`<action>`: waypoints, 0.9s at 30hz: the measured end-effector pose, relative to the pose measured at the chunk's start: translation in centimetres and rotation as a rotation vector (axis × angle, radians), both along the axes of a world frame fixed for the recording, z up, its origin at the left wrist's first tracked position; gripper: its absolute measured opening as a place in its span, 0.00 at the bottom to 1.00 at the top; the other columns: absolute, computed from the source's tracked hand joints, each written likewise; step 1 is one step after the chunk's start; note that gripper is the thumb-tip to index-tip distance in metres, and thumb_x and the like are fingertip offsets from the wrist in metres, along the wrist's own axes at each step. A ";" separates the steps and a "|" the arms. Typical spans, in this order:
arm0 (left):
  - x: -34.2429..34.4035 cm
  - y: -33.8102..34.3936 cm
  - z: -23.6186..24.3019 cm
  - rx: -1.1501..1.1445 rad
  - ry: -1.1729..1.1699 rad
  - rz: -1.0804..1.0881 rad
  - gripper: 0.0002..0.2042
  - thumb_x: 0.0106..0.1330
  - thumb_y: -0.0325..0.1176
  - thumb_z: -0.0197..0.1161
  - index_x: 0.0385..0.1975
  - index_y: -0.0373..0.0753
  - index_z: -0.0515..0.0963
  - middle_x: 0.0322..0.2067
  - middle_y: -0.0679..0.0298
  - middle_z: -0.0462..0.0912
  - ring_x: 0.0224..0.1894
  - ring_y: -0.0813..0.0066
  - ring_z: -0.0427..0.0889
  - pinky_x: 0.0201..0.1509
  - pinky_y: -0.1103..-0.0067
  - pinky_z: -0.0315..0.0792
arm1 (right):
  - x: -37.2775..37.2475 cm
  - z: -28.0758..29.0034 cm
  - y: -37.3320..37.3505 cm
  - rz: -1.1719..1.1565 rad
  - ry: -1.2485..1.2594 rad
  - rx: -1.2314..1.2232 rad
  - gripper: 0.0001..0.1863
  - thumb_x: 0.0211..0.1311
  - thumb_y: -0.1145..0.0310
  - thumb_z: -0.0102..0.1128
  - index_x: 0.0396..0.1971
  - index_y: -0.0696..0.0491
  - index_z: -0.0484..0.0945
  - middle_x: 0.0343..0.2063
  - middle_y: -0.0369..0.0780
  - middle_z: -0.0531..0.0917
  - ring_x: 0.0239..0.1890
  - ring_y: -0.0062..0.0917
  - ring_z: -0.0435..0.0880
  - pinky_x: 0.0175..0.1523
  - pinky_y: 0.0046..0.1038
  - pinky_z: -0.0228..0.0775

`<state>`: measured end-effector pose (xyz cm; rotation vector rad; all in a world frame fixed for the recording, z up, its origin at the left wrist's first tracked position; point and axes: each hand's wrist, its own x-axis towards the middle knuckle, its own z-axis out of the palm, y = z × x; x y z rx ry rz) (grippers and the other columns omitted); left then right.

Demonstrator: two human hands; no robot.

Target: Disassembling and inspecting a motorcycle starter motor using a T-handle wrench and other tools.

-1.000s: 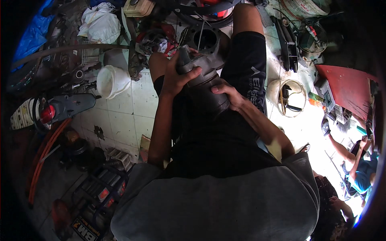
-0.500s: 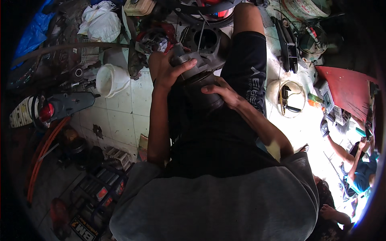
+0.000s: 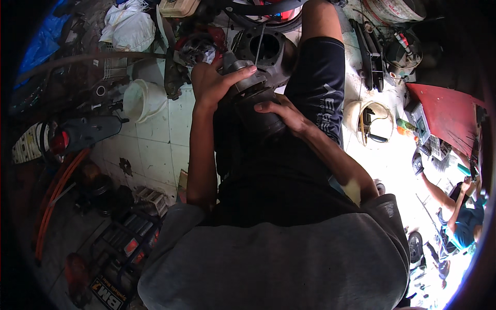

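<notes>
One grey metal fitting (image 3: 251,81), one dark cylinder (image 3: 257,115), both gripped.
Left hand (image 3: 212,86) grips the fitting's left side, thumb on top; the cylinder lies just beside it, near the lap's (image 3: 258,165) far edge, a bored metal block (image 3: 283,55) beyond; right hand (image 3: 287,114) grips the cylinder's right side.

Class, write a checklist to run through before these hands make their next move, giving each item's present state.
1. Left hand on the grey metal part: ok.
2. Right hand on the dark cylinder: ok.
3. Dark cylinder supported from below: cannot tell, too dark.
4. View into the metal housing unobstructed: not ok, a thin rod crosses its round opening.
5. White bucket at left apart from both hands: ok.
</notes>
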<state>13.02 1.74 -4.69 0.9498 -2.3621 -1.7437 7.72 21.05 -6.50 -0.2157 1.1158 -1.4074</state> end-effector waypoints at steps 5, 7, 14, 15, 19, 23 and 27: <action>0.1 -1.9 -1.8 -0.030 -0.053 -0.007 0.24 0.41 0.50 0.69 0.29 0.34 0.80 0.25 0.61 0.81 0.26 0.77 0.79 0.34 0.83 0.70 | 0.5 -1.3 -0.3 -0.010 0.041 0.039 0.32 0.44 0.55 0.60 0.47 0.63 0.69 0.39 0.44 0.77 0.41 0.27 0.75 0.49 0.24 0.64; -0.4 -2.1 -0.6 0.103 -0.083 0.056 0.24 0.43 0.50 0.68 0.31 0.34 0.79 0.28 0.60 0.81 0.28 0.76 0.79 0.35 0.83 0.70 | 0.0 -0.2 -0.2 0.044 0.079 0.078 0.37 0.40 0.50 0.63 0.49 0.60 0.69 0.44 0.45 0.74 0.47 0.30 0.72 0.53 0.26 0.61; -1.8 -7.0 3.2 0.485 -0.011 0.149 0.21 0.51 0.47 0.64 0.38 0.37 0.76 0.35 0.63 0.79 0.36 0.76 0.78 0.41 0.82 0.70 | 0.2 0.4 -0.1 0.031 0.022 -0.007 0.32 0.43 0.56 0.62 0.45 0.62 0.71 0.38 0.43 0.77 0.42 0.25 0.74 0.50 0.23 0.63; -2.2 -6.8 3.1 0.483 0.047 0.131 0.20 0.51 0.46 0.63 0.39 0.38 0.76 0.35 0.64 0.79 0.37 0.76 0.77 0.42 0.82 0.69 | 0.0 0.1 0.0 0.029 -0.005 -0.001 0.31 0.43 0.56 0.62 0.45 0.62 0.71 0.38 0.43 0.76 0.41 0.25 0.75 0.49 0.23 0.64; -1.7 -5.8 2.6 0.593 0.101 0.136 0.17 0.51 0.44 0.64 0.36 0.40 0.76 0.34 0.67 0.78 0.36 0.77 0.76 0.41 0.80 0.69 | 0.4 -1.1 0.2 0.017 -0.006 0.092 0.37 0.40 0.52 0.63 0.49 0.61 0.68 0.44 0.45 0.74 0.48 0.28 0.71 0.52 0.26 0.61; -0.6 -5.7 2.3 0.668 0.154 0.235 0.18 0.51 0.44 0.64 0.37 0.40 0.75 0.33 0.66 0.78 0.35 0.76 0.77 0.42 0.80 0.70 | 0.6 -1.1 0.6 0.013 -0.073 0.174 0.41 0.39 0.51 0.64 0.51 0.64 0.64 0.44 0.47 0.72 0.49 0.30 0.71 0.53 0.27 0.61; 0.7 -6.2 0.9 0.707 0.189 0.256 0.18 0.51 0.43 0.64 0.39 0.40 0.75 0.35 0.65 0.78 0.38 0.75 0.77 0.43 0.79 0.70 | 0.7 -1.3 0.6 0.035 0.008 0.155 0.44 0.39 0.50 0.64 0.52 0.66 0.61 0.45 0.49 0.71 0.50 0.32 0.69 0.55 0.28 0.60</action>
